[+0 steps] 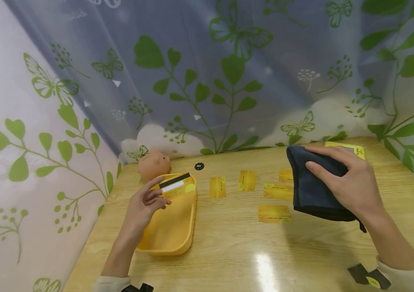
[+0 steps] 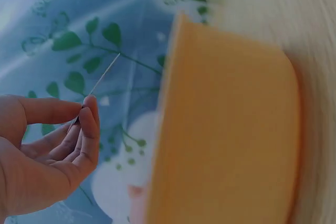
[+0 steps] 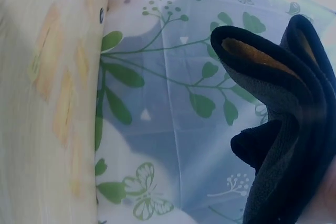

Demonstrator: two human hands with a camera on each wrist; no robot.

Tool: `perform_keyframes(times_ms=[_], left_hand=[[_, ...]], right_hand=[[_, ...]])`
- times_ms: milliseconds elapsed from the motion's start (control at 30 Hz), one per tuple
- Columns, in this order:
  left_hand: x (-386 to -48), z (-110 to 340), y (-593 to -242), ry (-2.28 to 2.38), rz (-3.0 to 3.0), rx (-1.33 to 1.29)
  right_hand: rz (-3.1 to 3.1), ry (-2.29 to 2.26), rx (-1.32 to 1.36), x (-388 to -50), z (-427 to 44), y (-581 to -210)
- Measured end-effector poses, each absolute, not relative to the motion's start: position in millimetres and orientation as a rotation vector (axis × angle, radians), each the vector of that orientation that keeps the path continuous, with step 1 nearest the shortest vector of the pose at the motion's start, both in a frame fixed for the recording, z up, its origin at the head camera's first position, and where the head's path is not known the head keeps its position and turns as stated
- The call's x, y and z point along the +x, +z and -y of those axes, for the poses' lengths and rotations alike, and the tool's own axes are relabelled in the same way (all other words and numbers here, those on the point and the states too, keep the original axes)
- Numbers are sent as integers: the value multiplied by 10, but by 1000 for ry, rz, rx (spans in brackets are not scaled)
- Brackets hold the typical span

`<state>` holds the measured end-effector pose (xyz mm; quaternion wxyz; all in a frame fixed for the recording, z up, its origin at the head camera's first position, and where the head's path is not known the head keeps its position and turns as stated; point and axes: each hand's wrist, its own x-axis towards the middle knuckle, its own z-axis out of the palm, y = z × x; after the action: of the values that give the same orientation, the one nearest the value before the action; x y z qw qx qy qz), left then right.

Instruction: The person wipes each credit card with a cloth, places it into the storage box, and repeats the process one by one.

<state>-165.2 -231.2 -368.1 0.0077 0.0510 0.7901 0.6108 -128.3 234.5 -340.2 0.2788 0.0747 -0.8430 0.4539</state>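
Note:
A yellow card with a black stripe (image 1: pixel 175 185) is pinched by my left hand (image 1: pixel 139 211), above the yellow tray (image 1: pixel 167 243). In the left wrist view the card (image 2: pixel 105 73) appears edge-on between thumb and fingertips of the hand (image 2: pixel 50 156). My right hand (image 1: pixel 353 182) grips a dark blue cloth pouch (image 1: pixel 316 186), raised over the table's right side. The right wrist view shows the pouch (image 3: pixel 283 108) with folded edges and an orange-brown inside; only a little of the hand (image 3: pixel 321 198) shows there.
Several yellow cards lie on the table, among them one (image 1: pixel 217 187) right of the tray and one (image 1: pixel 274 213) near the pouch. A pink piggy bank (image 1: pixel 154 164) and a black chip (image 1: pixel 199 166) are behind the tray. A yellow-edged item (image 1: pixel 358 151) lies at back right.

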Motion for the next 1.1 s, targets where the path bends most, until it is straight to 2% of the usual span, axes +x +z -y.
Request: perform_keyframes(times_ms=[333,500,1100], left_hand=[[-1861,2553,-3847,1572,-2657,175],[-1998,2607,-3971,1574,-2572,156],[-2090,2506,-4230,1388,-2618,55]], right_hand=[[2308,1193,131,-1246,-2496,-3488],[2335,1219,114,-1256,-2536,-3538],[2349,1213,113,-1310,-2571,-3567]])
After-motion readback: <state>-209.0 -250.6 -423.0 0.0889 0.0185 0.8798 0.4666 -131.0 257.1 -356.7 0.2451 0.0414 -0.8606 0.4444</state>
